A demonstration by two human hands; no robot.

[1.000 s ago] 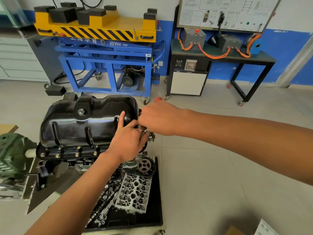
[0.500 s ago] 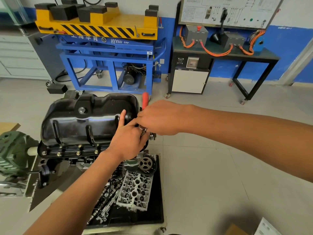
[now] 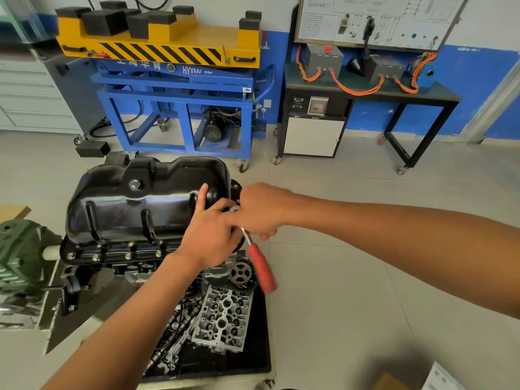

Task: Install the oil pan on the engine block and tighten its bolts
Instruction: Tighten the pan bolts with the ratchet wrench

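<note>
Gripping one ratchet [image 3: 261,273]: right hand [image 3: 261,209]; four flange bolts [image 3: 128,256] showing.

oil pan [image 3: 135,212]: glossy black
flange bolts [image 3: 128,256]: brassy gold
ratchet [image 3: 261,273]: red grip, silver shaft
cylinder head [image 3: 225,319]: silver-grey
tray [image 3: 253,356]: black
gearbox [image 3: 17,257]: dull green
lift cart [image 3: 174,94]: blue frame, yellow top edged with black diagonal stripes
foam blocks [image 3: 104,22]: black
cables [image 3: 356,91]: orange
wall [image 3: 478,74]: white above, blue band below
floor [image 3: 337,277]: pale grey

two bare forearms [image 3: 394,237], bare left hand [image 3: 209,235] and right hand [image 3: 263,209]
</note>
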